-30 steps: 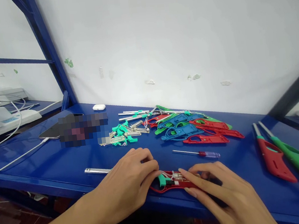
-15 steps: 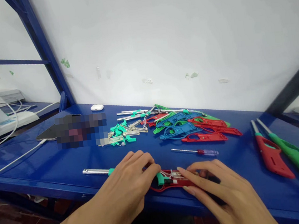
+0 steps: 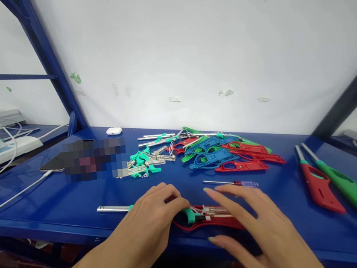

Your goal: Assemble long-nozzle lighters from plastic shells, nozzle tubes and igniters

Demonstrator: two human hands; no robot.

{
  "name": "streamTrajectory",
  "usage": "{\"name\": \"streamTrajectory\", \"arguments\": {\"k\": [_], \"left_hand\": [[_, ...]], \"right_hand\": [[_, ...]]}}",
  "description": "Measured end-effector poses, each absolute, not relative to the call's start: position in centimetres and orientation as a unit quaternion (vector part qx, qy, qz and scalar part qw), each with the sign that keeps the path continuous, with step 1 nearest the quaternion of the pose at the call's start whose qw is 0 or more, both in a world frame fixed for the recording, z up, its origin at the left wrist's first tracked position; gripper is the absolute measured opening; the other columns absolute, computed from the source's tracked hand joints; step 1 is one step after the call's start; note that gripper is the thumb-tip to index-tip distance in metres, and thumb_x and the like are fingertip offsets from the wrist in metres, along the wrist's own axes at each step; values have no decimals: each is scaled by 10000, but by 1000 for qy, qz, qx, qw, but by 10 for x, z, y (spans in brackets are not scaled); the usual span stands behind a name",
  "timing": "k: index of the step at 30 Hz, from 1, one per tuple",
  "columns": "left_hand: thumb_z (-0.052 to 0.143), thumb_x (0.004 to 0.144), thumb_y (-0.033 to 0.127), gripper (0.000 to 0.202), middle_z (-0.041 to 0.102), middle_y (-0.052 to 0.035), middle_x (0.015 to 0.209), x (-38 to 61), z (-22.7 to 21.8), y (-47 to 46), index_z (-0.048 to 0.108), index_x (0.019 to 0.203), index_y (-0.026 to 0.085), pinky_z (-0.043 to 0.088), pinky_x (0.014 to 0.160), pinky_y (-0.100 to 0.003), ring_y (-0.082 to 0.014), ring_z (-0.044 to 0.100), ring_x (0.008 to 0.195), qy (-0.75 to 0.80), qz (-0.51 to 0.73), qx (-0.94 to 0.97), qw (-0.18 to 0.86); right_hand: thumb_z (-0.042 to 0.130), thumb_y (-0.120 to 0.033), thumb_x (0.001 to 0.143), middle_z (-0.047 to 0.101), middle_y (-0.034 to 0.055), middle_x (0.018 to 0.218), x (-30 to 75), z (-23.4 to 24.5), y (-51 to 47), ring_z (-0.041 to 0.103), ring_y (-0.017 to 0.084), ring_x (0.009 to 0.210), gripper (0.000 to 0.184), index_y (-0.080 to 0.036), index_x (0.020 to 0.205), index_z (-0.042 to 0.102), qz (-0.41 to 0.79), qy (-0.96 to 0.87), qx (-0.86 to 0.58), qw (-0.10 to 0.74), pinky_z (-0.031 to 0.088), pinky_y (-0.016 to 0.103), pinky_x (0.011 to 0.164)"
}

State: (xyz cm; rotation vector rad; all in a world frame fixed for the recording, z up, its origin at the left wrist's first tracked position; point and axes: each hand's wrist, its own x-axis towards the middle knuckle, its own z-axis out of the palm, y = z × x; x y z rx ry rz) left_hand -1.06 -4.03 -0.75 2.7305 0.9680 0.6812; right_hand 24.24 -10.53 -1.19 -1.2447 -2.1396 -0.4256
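Red shell lies open, teal trigger inside

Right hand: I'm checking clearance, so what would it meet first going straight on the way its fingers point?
The right hand would likely meet the red casing first; passing above it, the left hand. Height is unclear.

I can read no words, numbers or brands here; the pale blue patch on the white power strip at my left may be a label, too blurred to tell.
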Motion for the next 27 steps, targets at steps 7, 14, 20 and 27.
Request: {"name": "streamTrajectory", "arguments": {"k": [7,14,20,27], "left_hand": [[515,1042,88,233,684,1,969,-10,-7,-36,663,1142,237,526,767,-255,-161,647,859,299,309,897,105],[498,1061,108,210,677,-22,998,-14,-15,-42,675,1081,218,517,787,-264,-166,625,874,284,346,890,88],[507,1056,95,219,645,-24,1041,-19,-19,-44,665,1112,237,506,791,-257,-155,617,903,277,344,892,95],[457,1073,108,239,648,-30,1013,-19,-16,-42,648,1152,228,517,782,-278,-166,614,876,281,316,902,86]], "right_hand": [[560,-322,1071,791,37,1108,207,-9,-96,758,194,955,219,-244,1162,743,-52,-825,-418,376,624,306,852],[630,-399,1033,778,54,1070,209,-22,-95,756,191,922,227,-236,1125,759,-6,-801,-436,411,641,273,813],[596,-430,1047,784,44,1070,208,-21,-97,767,175,917,272,-247,1120,783,-19,-802,-440,403,644,246,831],[600,-432,1042,798,49,1084,209,-20,-96,774,179,921,290,-235,1122,798,-19,-805,-431,408,655,249,836]]}}
